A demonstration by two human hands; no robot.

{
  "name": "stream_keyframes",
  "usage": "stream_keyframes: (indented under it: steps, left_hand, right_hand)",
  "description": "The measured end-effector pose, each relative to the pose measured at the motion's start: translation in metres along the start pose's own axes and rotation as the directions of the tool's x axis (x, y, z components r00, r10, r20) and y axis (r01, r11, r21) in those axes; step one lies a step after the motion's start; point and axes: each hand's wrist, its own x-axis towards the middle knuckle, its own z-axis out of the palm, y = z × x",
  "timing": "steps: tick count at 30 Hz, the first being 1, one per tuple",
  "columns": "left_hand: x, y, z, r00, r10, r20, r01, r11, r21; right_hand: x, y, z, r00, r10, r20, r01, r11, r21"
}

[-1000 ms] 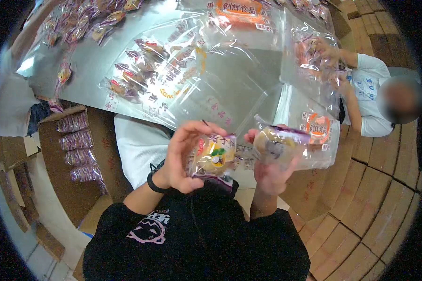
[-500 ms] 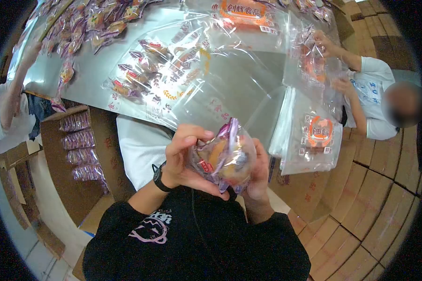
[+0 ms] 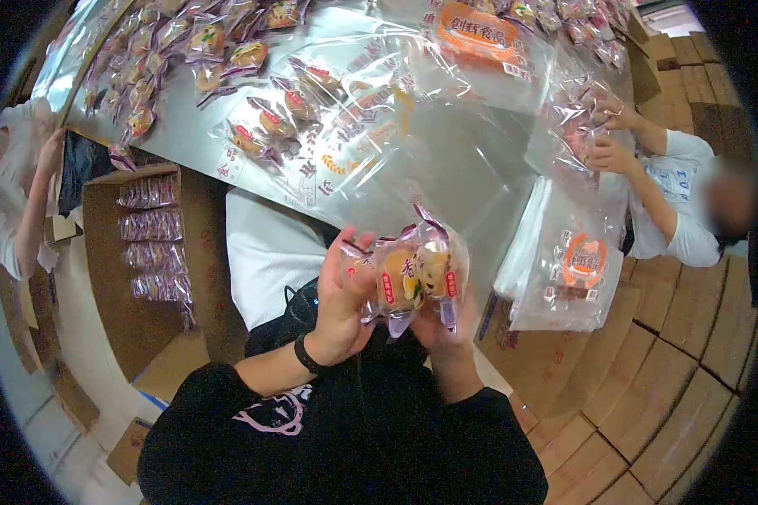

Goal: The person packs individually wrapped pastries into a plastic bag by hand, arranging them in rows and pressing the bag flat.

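Between my two hands, in front of my chest, is a small group of wrapped cakes (image 3: 400,282) in clear and purple film with red labels. My left hand (image 3: 344,296) grips the group from the left side, thumb and fingers bent around it. From below and the right, my right hand (image 3: 445,332) holds the same cakes; its fingers are partly hidden behind them. Beyond my hands, a large clear printed plastic bag (image 3: 446,160) lies spread on the metal table (image 3: 181,143). Several more wrapped cakes (image 3: 269,124) sit at the left part of this bag.
Many wrapped cakes (image 3: 206,42) cover the table's far side. An open cardboard box (image 3: 114,311) with rows of packets stands at left. Printed clear bags (image 3: 577,286) are stacked at right. One co-worker's hands (image 3: 611,135) handle packets at right; another person's arm (image 3: 38,202) is at left.
The cakes in my hands have turned, so their labels now face me side by side. My view has shifted slightly. The right co-worker's hands have moved together over the packets.
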Motion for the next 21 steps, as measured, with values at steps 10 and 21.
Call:
stream_keyframes:
  steps: [10,21]
  left_hand:
    - [0.015,0.02,-0.015,0.943,-0.12,0.31,0.05,0.973,0.226]
    - [0.02,0.035,0.008,0.877,0.195,0.44,-0.415,0.769,0.487]
  right_hand:
    - [0.004,-0.024,0.003,0.978,-0.201,0.059,0.206,0.869,-0.45]
    - [-0.002,-0.009,-0.008,0.691,-0.653,0.31,0.588,0.258,-0.767]
